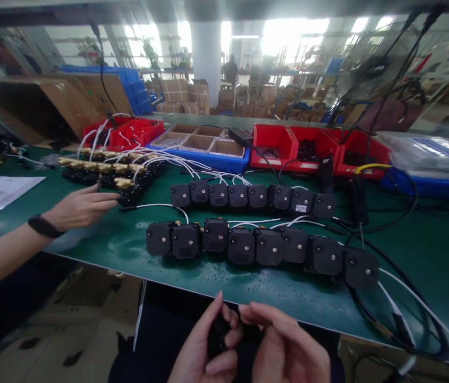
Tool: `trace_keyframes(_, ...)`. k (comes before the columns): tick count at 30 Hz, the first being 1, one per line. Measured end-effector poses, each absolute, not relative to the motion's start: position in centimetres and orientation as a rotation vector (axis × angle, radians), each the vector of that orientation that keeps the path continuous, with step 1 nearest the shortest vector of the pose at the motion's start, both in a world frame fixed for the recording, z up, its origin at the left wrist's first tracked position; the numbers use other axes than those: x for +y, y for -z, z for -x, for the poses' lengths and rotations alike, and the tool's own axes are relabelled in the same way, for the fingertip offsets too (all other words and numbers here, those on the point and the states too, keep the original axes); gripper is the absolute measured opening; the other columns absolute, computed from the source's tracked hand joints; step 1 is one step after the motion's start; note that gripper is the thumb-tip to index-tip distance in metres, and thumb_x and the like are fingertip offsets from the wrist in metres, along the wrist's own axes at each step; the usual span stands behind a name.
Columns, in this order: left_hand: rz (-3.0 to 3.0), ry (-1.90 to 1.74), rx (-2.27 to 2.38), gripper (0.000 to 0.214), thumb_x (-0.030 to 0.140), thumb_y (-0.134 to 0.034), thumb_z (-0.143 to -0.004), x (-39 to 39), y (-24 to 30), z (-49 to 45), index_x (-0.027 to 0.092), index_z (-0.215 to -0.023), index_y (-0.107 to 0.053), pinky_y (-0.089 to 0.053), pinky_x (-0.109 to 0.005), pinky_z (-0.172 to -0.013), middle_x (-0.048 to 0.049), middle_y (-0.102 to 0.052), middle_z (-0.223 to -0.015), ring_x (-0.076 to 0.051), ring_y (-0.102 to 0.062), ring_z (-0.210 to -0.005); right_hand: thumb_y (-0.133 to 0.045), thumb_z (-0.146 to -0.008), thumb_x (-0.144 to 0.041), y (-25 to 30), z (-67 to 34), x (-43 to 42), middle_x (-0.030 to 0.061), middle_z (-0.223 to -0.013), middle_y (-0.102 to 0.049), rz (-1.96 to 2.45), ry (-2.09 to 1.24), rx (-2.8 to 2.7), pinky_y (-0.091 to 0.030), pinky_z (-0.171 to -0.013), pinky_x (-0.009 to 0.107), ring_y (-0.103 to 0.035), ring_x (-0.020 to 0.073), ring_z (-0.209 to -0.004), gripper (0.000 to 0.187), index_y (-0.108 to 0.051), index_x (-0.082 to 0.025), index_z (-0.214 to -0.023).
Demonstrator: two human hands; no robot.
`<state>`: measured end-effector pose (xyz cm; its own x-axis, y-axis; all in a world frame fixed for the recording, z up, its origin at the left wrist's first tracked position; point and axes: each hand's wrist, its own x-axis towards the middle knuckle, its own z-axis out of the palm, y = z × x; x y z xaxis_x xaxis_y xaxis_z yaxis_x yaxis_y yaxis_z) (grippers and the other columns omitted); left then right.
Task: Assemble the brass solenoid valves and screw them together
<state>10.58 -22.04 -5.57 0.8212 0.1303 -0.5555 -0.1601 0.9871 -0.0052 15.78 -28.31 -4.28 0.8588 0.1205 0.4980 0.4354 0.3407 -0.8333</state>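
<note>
Just off the table's front edge, above my lap, my left hand (212, 343) is curled round a small black thing (217, 334), too dark to make out. Close beside it, my right hand (286, 343) has its fingers bent and pressed together; whatever they may hold is hidden. In front of both hands, a row of square black boxes (241, 246) with white cables runs along the green table (224, 284). A second row of similar black boxes (238, 196) lies behind it.
At left, another person's hand (84, 206) reaches to brass fittings on black bodies (124, 183). Red bins (272, 143) and a blue divided tray (224, 162) line the back. A black electric screwdriver (357, 199) hangs at right, near a looped black cable (441, 332).
</note>
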Motion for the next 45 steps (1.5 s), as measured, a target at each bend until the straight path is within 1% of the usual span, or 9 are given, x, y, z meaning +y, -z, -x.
trace_keyframes(2, -0.079, -0.18, 0.573, 0.037, 0.037, -0.089, -0.06, -22.2, 4.4, -11.4, 0.012, -0.067, -0.062, -0.015, -0.006, -0.029, 0.0027, -0.051, -0.06, 0.001, -0.036, -0.042, -0.045, -0.094, -0.006, 4.3, -17.2, -28.1, 0.0044, -0.089, -0.062, 1.18, 0.213, -0.507, -0.057, -0.059, 0.017, -0.065, 0.0099, -0.069, 0.009, -0.048, -0.012, -0.1)
trace_keyframes(5, -0.577, -0.363, 0.584, 0.042, 0.047, -0.076, -0.075, -22.4, 3.3, -13.3, 0.014, -0.061, -0.054, -0.024, -0.01, -0.036, 0.004, -0.045, -0.055, -0.001, -0.034, -0.042, -0.048, -0.094, -0.008, 4.4, -19.4, -28.4, 0.0046, -0.087, -0.062, 1.163, 0.182, -0.448, -0.056, -0.057, 0.016, -0.065, 0.0096, -0.067, 0.005, -0.049, -0.01, -0.099)
trace_keyframes(10, -2.167, -0.844, 0.17, 0.035, 0.028, -0.058, -0.092, -21.5, 4.0, -17.7, 0.015, -0.06, -0.053, -0.039, -0.02, -0.053, -0.0011, -0.052, -0.064, -0.01, -0.05, -0.059, -0.06, -0.088, -0.016, 4.1, -22.8, -30.1, 0.0082, -0.085, -0.062, 1.146, 0.349, -0.287, -0.055, -0.056, 0.019, -0.064, 0.0125, -0.067, 0.015, -0.05, -0.008, -0.095)
trace_keyframes(15, -2.948, -0.614, -0.191, 0.016, 0.018, -0.05, -0.092, -21.8, 4.5, -20.7, 0.017, -0.078, -0.055, -0.047, -0.027, -0.052, -0.0038, -0.055, -0.075, -0.02, -0.056, -0.071, -0.062, -0.087, -0.019, 4.9, -24.3, -31.3, 0.0091, -0.084, -0.061, 1.225, 0.423, -0.276, -0.056, -0.057, 0.021, -0.063, 0.0131, -0.065, 0.019, -0.05, -0.007, -0.095)
trace_keyframes(20, -3.021, -0.462, -0.314, 0.007, 0.018, -0.054, -0.09, -21.8, 3.8, -21.6, 0.015, -0.086, -0.058, -0.054, -0.033, -0.067, -0.0067, -0.062, -0.089, -0.022, -0.06, -0.085, -0.06, -0.089, -0.018, 6.3, -24.5, -32.4, 0.011, -0.087, -0.061, 1.339, 0.472, -0.268, -0.056, -0.059, 0.021, -0.064, 0.0126, -0.068, 0.017, -0.051, -0.006, -0.098)
trace_keyframes(25, -2.932, -0.815, -0.741, 0.017, 0.018, -0.05, -0.093, -20.8, 4.0, -22.5, 0.014, -0.086, -0.065, -0.044, -0.038, -0.098, -0.0094, -0.068, -0.1, -0.024, -0.06, -0.102, -0.057, -0.091, -0.019, 6.9, -25.1, -33.0, 0.0116, -0.089, -0.061, 1.436, 0.448, -0.294, -0.056, -0.061, 0.018, -0.064, 0.011, -0.07, 0.017, -0.05, -0.006, -0.099)
trace_keyframes(30, -2.918, -0.804, -0.816, 0.021, 0.017, -0.051, -0.092, -20.3, 3.6, -23.4, 0.015, -0.074, -0.061, -0.048, -0.033, -0.085, -0.0035, -0.064, -0.075, -0.019, -0.061, -0.079, -0.058, -0.09, -0.017, 6.8, -25.5, -32.6, 0.0133, -0.093, -0.062, 1.404, 0.441, -0.287, -0.053, -0.056, 0.017, -0.064, 0.0129, -0.07, 0.017, -0.049, -0.007, -0.1)
trace_keyframes(37, -2.895, -0.972, -0.782, 0.013, 0.015, -0.054, -0.09, -19.9, 4.1, -21.1, 0.014, -0.09, -0.066, -0.041, -0.035, -0.102, -0.0053, -0.07, -0.101, -0.019, -0.06, -0.103, -0.063, -0.089, -0.022, 7.3, -25.4, -33.7, 0.0166, -0.108, -0.061, 1.492, 0.298, -0.222, -0.059, -0.068, 0.017, -0.066, 0.0129, -0.078, 0.022, -0.059, -0.004, -0.101)
trace_keyframes(45, -2.576, -1.127, -0.16, 0.011, 0.01, -0.067, -0.082, -18.2, 3.6, -14.5, 0.012, -0.092, -0.062, -0.046, -0.029, -0.066, -0.0038, -0.062, -0.079, -0.014, -0.054, -0.073, -0.061, -0.091, -0.026, 7.3, -25.5, -34.8, 0.0173, -0.117, -0.058, 1.428, 0.184, -0.191, -0.06, -0.082, 0.023, -0.065, 0.0196, -0.098, 0.035, -0.056, -0.005, -0.119)
